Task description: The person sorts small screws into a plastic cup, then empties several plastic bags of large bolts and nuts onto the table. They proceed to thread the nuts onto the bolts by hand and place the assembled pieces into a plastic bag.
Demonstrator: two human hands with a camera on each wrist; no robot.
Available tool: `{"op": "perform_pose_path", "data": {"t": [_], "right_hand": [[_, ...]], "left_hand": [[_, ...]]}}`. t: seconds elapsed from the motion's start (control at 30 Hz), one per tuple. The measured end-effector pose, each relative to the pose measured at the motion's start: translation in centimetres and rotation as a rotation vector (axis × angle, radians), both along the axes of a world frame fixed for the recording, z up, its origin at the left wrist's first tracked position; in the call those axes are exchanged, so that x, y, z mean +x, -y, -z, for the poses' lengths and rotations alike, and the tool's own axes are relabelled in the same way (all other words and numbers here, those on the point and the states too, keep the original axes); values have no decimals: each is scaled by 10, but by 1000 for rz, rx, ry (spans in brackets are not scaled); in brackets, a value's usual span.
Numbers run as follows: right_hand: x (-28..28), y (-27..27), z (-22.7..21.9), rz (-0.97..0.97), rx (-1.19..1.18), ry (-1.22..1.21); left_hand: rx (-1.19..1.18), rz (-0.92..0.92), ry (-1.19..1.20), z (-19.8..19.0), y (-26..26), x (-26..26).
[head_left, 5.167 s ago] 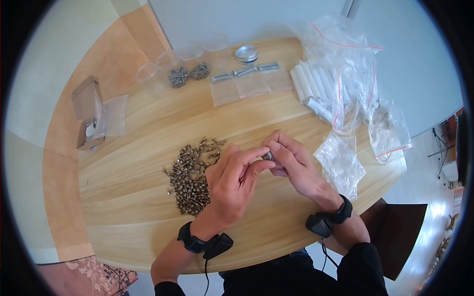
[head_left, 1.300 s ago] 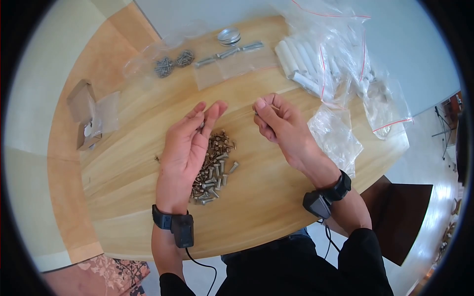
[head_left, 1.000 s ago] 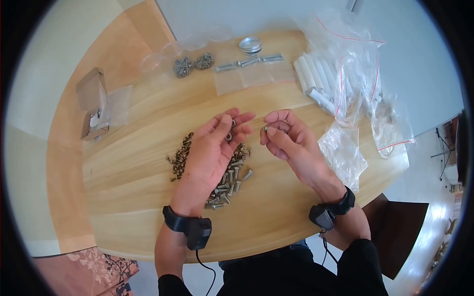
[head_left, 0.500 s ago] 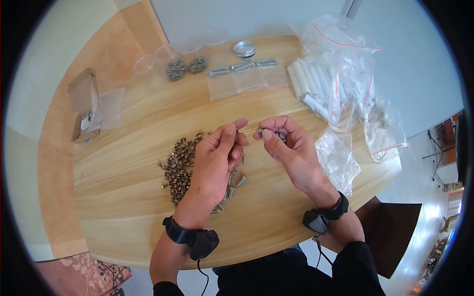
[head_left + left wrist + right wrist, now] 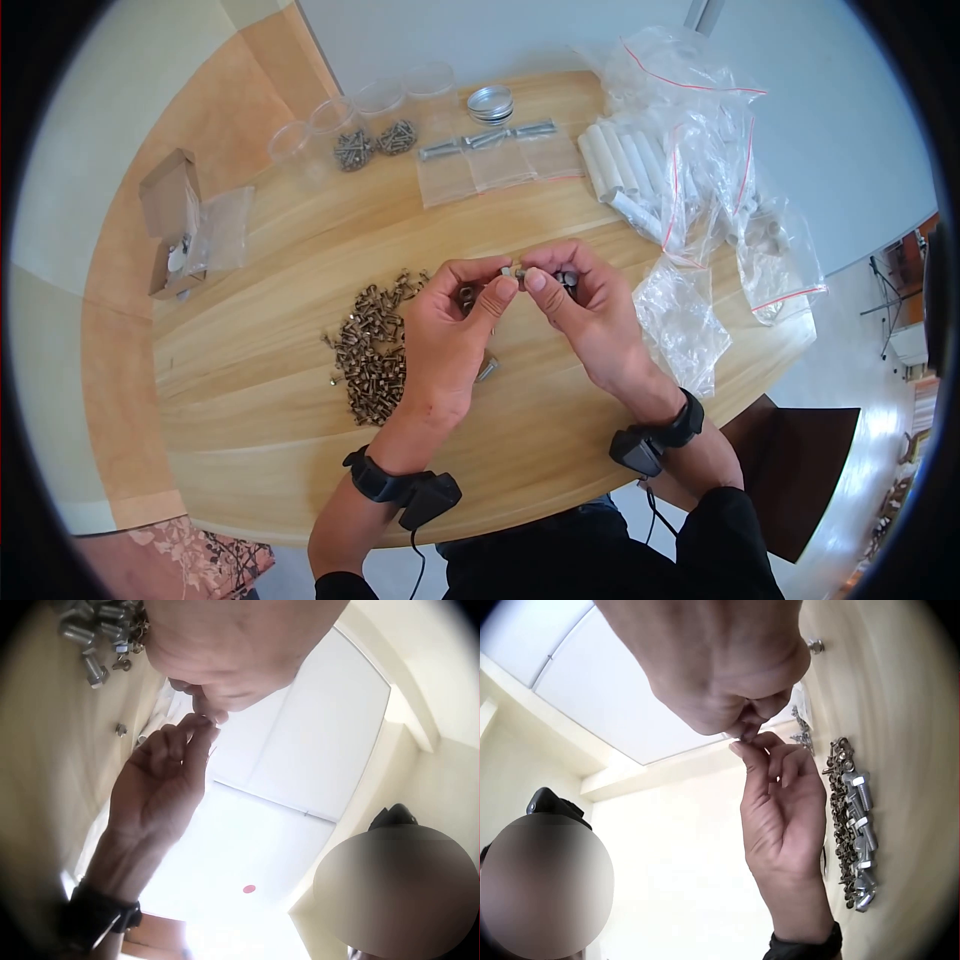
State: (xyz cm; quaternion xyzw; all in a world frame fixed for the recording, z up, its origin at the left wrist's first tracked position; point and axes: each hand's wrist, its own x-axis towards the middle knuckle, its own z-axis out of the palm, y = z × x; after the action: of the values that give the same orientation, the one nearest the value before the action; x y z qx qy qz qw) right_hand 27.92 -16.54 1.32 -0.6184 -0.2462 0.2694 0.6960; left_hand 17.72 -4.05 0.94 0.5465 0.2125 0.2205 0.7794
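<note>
Pale wood table (image 5: 300, 470) with a curved front edge; grey panel (image 5: 520, 40) behind it. We found the left hand (image 5: 445, 325) and right hand (image 5: 595, 315) meeting fingertip to fingertip above the middle of the table. Each grip was clamped, thumb against finger, on one small metal piece (image 5: 518, 274). Mostly covered; we could not tell bolt from nut. We noted dark nuts (image 5: 466, 295) tucked within the curl of the left fingers, and a grey metal bit (image 5: 568, 279) in the crook of the right ones.

Beside the left hand and partly behind it we saw a heap of brownish bolts (image 5: 370, 345). Larger silver bolts (image 5: 864, 825) lay along the heap, clearest from the right wrist.

Far side of the table: clear jars (image 5: 430, 85), two of them holding dark screws (image 5: 353, 150); near these, stacked silver lids (image 5: 490, 105) and long bolts (image 5: 487, 140) on flat clear bags (image 5: 500, 172). To the right we recorded white tubes (image 5: 605, 160) beside heaped plastic bags (image 5: 690, 90), and a crumpled clear bag (image 5: 683, 330) near the right hand. Left side: an open cardboard box (image 5: 168, 205).
</note>
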Motion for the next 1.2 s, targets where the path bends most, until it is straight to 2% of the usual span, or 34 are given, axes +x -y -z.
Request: {"op": "perform_pose_path", "data": {"t": [0.2,0.33,0.4,0.63,0.7,0.83,0.9,1.03,1.2], "right_hand": [[-1,0,0,7,-18,78],[-1,1,0,3,-16,82],[-2,2,0,-2,16,19],[-3,1,2,37,4,52],[-4,0,2,52,6,100],[-5,0,1,69,-5,143],[-4,1,1,56,-16,157],[-3,2,0,20,-35,88],[-6,1,-1,1,-4,-21]], "left_hand": [[210,-17,24,-2,0,0],[245,-19,1,5,0,-1],[277,-23,109,9,0,0],[335,-32,118,7,0,3],[576,-142,92,8,-2,3],[738,-176,41,2,-2,1],[918,-213,76,0,-3,1],[969,-212,133,1,-4,2],[701,-162,194,16,-4,3]]}}
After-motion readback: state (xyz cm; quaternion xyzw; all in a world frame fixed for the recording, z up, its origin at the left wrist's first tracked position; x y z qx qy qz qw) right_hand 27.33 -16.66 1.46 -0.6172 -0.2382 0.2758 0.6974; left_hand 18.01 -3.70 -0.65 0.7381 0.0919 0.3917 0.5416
